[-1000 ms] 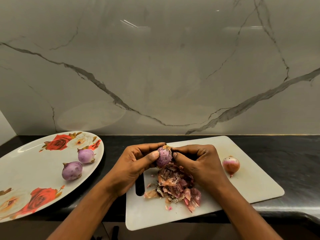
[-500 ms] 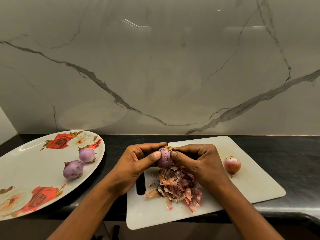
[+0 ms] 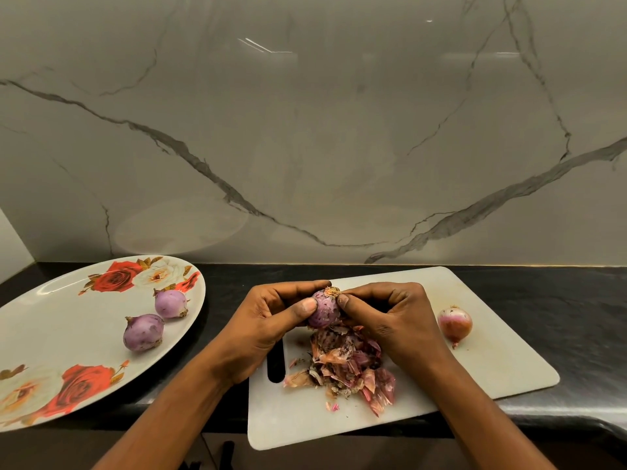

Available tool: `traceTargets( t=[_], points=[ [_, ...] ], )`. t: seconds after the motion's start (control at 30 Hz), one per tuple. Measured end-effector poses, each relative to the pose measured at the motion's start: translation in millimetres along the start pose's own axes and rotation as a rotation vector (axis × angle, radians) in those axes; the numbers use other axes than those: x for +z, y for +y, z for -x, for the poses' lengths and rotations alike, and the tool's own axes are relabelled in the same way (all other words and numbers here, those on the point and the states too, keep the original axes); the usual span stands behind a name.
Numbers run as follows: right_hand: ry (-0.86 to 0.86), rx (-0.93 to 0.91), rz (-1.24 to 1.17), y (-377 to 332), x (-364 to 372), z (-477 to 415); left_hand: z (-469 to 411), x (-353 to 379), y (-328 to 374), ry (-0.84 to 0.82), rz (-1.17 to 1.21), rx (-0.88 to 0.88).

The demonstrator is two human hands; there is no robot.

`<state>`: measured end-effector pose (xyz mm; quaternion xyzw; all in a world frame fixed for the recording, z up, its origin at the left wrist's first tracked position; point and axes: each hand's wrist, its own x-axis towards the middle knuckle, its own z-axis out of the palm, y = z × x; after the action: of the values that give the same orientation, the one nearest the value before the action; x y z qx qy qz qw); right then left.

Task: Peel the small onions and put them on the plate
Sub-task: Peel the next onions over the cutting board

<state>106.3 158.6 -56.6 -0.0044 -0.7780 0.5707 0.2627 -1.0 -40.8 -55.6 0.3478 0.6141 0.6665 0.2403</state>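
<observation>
While both hands meet near the middle of the frame, they hold one onion (image 3: 324,312) between them, just above the board (image 3: 492,368). The left hand (image 3: 268,323) comes in from the lower left. Its fingers curl round the back of the onion and its thumb presses flat on the front. The right hand (image 3: 393,320) comes in from the lower right. Its fingers are bent, and its thumb and first finger pinch at the rough root end on top of the onion. So both hands grip the same onion. It is purple, with small bits of skin stuck on it.

Right under the hands, a heap of peels (image 3: 342,364) lies on the board. To the right of the hands, a red onion (image 3: 454,323) with its skin on lies on the board, apart from the heap.

At the left of the frame, a plate (image 3: 51,317) with roses holds the near onion (image 3: 144,332) and the far onion (image 3: 170,303), both peeled, close together by its right edge. Board and plate sit on a dark counter (image 3: 576,317).
</observation>
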Motion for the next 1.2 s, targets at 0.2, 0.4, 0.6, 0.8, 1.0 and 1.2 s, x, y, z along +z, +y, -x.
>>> traceTargets(
  t=[0.2, 0.4, 0.6, 0.8, 1.0, 1.2],
  points=[
    [0.023, -0.014, 0.063, 3.9, -0.2, -1.1, 0.2, -0.6, 0.6, -0.016, 0.012, -0.016],
    [0.046, -0.007, 0.058, 7.2, 2.6, -1.9, -3.1, 1.0, 1.0, 0.006, 0.077, -0.054],
    [0.031, -0.012, 0.048, 6.7, 4.0, -2.2, -2.3, 3.4, 2.8, 0.037, 0.057, -0.044],
    [-0.106, -0.023, -0.03, -0.4, 4.8, 1.8, -4.5, 0.5, 1.6, 0.059, 0.143, -0.06],
    [-0.053, -0.088, 0.065, -1.0, 4.5, 2.8, -3.8, 4.8, 5.2, 0.06, 0.147, -0.07],
    [-0.077, -0.13, 0.158, 1.9, 4.8, 2.7, -2.5, 5.9, 6.2, 0.125, 0.113, -0.052]
  ],
)
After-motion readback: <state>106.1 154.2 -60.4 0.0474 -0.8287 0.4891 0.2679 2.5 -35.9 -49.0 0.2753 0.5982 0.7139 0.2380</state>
